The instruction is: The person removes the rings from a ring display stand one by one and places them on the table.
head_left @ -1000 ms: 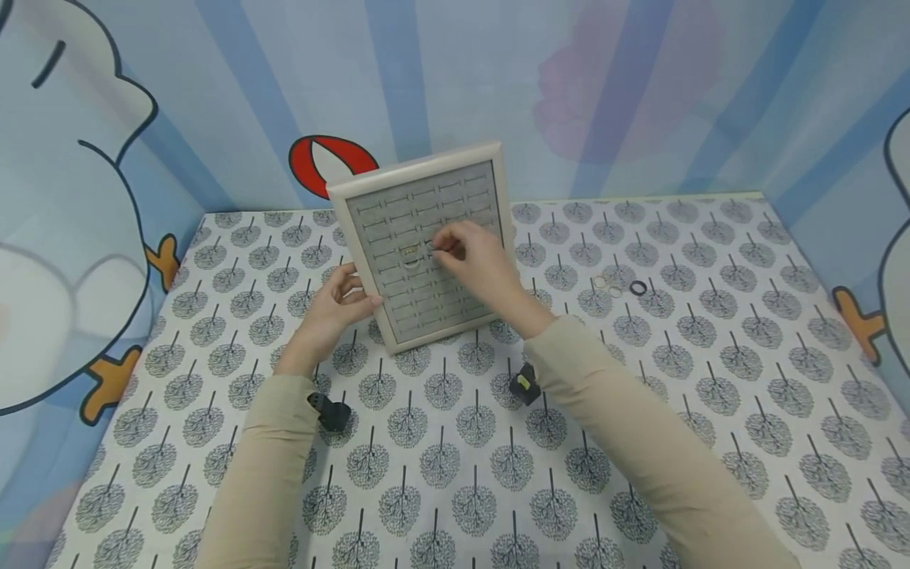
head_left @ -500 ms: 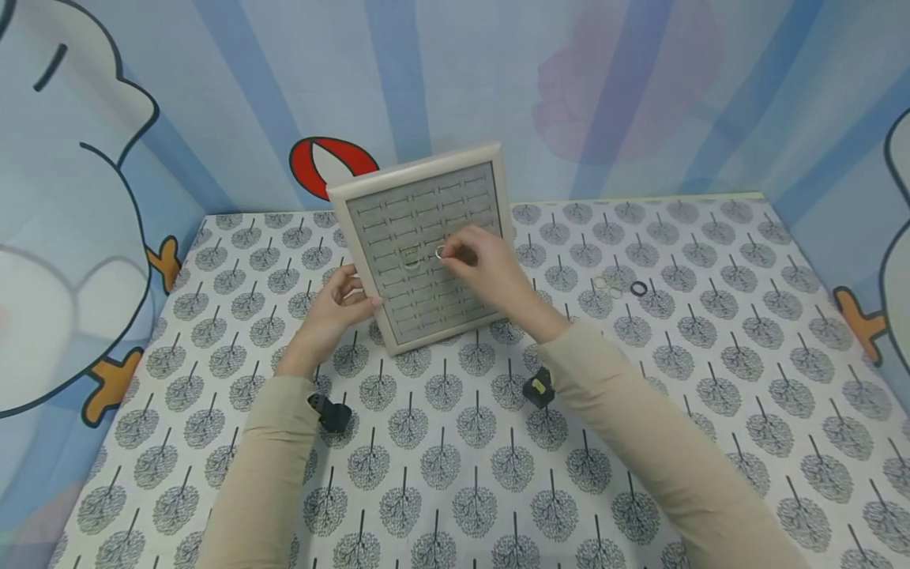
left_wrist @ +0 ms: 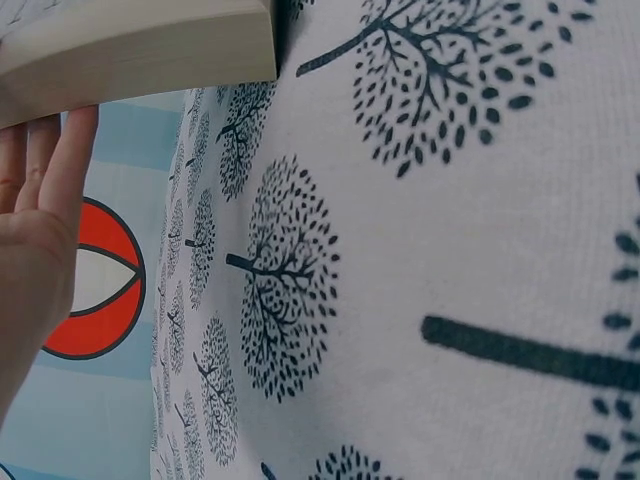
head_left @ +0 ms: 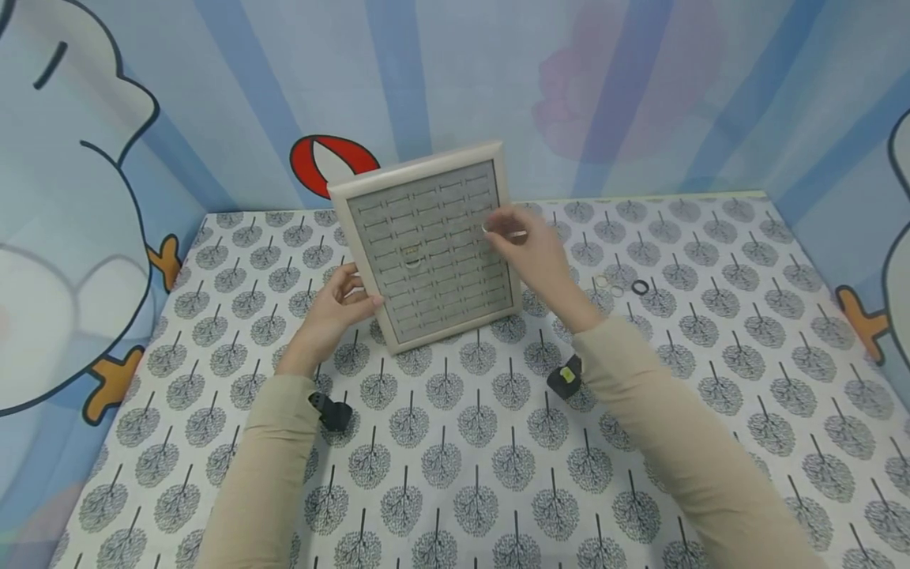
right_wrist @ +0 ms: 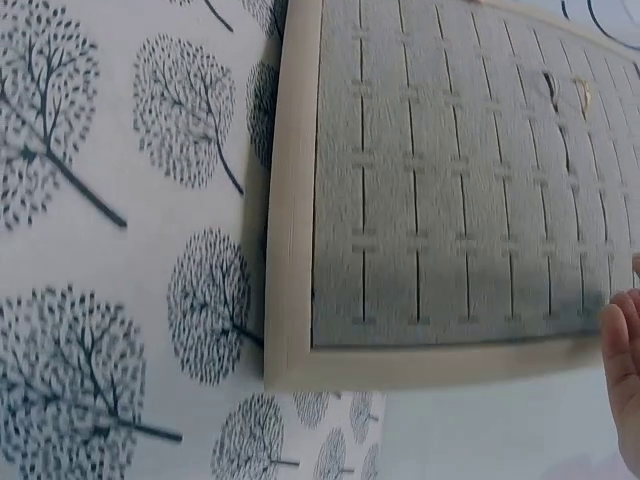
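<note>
A ring display board point(head_left: 441, 292), pale-framed with a grey slotted pad, stands tilted on the table. My left hand point(head_left: 337, 304) holds its left side, thumb at the front edge; in the left wrist view the fingers of that hand point(left_wrist: 35, 235) touch the frame point(left_wrist: 140, 80). A gold-coloured ring point(head_left: 410, 250) and a silver-coloured ring point(head_left: 413, 264) sit in slots near the pad's middle. Over the board's right edge, my right hand point(head_left: 529, 245) pinches a small light ring point(head_left: 486, 228) between thumb and forefinger. Only part of the right hand point(right_wrist: 625, 370) shows in the right wrist view.
On the tree-patterned cloth point(head_left: 455, 442), right of the board, lie a black ring point(head_left: 640, 288) and two pale rings, one gold-toned point(head_left: 601, 281) and one silvery point(head_left: 617, 291). A cartoon-printed backdrop point(head_left: 455, 71) rises behind the table.
My right hand has moved right, from the middle of the pad to the board's right edge, with the small ring pinched in it. The left hand and the board have stayed in place.
</note>
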Action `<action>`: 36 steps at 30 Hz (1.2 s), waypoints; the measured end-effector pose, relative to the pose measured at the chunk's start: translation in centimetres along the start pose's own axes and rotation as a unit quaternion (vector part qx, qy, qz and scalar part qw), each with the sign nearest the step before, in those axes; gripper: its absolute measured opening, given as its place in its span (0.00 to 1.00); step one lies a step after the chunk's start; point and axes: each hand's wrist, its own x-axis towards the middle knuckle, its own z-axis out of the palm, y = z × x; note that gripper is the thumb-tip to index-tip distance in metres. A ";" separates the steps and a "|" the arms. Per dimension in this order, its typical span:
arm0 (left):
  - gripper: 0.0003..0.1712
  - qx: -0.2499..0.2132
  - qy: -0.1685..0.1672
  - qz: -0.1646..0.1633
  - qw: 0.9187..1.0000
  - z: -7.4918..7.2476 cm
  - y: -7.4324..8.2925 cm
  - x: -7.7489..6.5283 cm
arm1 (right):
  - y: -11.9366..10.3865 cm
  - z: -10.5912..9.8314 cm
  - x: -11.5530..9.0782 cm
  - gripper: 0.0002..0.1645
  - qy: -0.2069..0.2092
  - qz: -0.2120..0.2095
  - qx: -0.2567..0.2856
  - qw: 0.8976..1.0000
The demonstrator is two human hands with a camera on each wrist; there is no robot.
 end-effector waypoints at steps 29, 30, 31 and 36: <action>0.39 -0.001 0.003 -0.001 1.000 0.1 0.1 -0.1 | 10.0 -5.5 -0.8 0.24 -0.021 0.139 -0.129 0.982; 0.39 0.000 0.003 -0.002 1.000 0.1 0.1 -0.1 | 10.2 -5.6 -0.9 0.24 -0.023 0.147 -0.130 0.980; 0.39 0.000 0.004 -0.002 1.000 0.1 0.2 -0.1 | 10.3 -5.7 -1.0 0.24 -0.027 0.154 -0.132 0.979; 0.39 0.002 0.005 -0.001 1.000 0.1 0.2 -0.2 | 11.1 -6.1 -1.5 0.24 -0.041 0.172 -0.140 0.974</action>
